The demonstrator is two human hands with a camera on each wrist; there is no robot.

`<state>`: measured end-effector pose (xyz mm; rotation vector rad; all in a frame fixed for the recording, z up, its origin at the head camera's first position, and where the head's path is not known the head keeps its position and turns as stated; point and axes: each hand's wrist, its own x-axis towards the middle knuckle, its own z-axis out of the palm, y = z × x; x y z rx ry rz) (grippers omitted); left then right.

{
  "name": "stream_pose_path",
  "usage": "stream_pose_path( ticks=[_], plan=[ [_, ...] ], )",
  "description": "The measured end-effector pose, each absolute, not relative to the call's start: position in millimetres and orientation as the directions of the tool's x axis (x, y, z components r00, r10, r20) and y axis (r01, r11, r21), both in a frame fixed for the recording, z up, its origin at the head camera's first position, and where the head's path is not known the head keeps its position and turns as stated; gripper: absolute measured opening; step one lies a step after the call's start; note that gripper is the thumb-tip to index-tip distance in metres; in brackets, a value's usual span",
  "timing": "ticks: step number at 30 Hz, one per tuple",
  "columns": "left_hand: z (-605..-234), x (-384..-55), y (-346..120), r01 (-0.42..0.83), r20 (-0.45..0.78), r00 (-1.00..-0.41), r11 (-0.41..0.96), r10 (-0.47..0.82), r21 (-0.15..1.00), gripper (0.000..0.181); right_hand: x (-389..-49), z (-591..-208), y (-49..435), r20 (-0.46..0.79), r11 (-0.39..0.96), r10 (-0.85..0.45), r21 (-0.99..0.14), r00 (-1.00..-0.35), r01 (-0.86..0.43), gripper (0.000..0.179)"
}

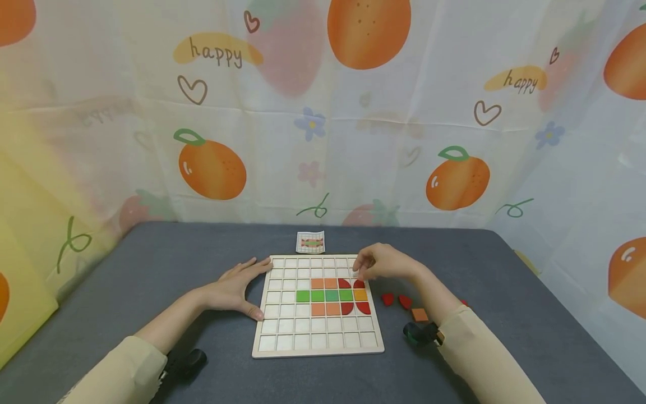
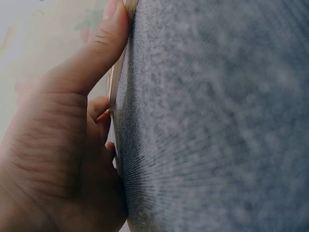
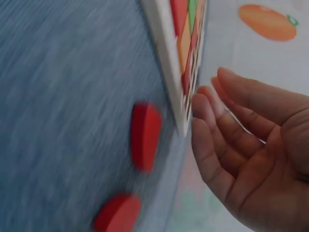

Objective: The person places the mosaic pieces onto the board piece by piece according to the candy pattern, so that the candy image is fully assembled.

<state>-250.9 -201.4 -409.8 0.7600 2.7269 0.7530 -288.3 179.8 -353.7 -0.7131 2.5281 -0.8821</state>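
A square wooden grid board point(image 1: 318, 354) lies on the dark grey table. My left hand point(image 1: 227, 289) rests against its left side, thumb on the edge and fingers spread toward the top corner; the left wrist view shows the thumb point(image 2: 104, 43) touching the rim. Over the board's upper right corner is my right hand point(image 1: 383, 262), fingers loosely bent above a red quarter-round tile point(image 1: 359, 284). The right wrist view shows nothing held between those fingers. A green row point(image 1: 317, 295) ends in a yellow-orange tile point(image 1: 360, 294), with salmon tiles point(image 1: 318, 309) and red tiles above and below.
Right of the board lie loose red pieces point(image 1: 387, 299) and an orange square tile point(image 1: 419, 315), near the right forearm. A small printed pattern card point(image 1: 310, 235) sits behind the board. A fruit-printed curtain point(image 1: 353, 168) hangs behind the table.
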Motion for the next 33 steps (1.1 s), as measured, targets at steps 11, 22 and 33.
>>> stream_pose_path(
  ticks=[11,22,33],
  plan=[
    [-407.3,-250.5,-201.0,0.446,-0.045,-0.83,0.711,0.555,0.544,0.114,-286.7,-358.9,218.6,-0.258,0.691,-0.601,-0.643,-0.756,-0.329,0.019],
    [-409.7,-251.7,-201.7,0.453,-0.039,-0.828,0.707,0.56,0.544,0.114,-285.2,-367.8,244.7,-0.303,0.659,-0.645,-0.685,-0.702,-0.31,0.029],
    [-408.2,-249.1,-201.3,0.449,-0.042,-0.829,0.708,0.558,0.545,0.114,-282.2,-370.1,247.0,-0.304,0.631,-0.666,-0.716,-0.681,-0.298,0.037]
  ],
)
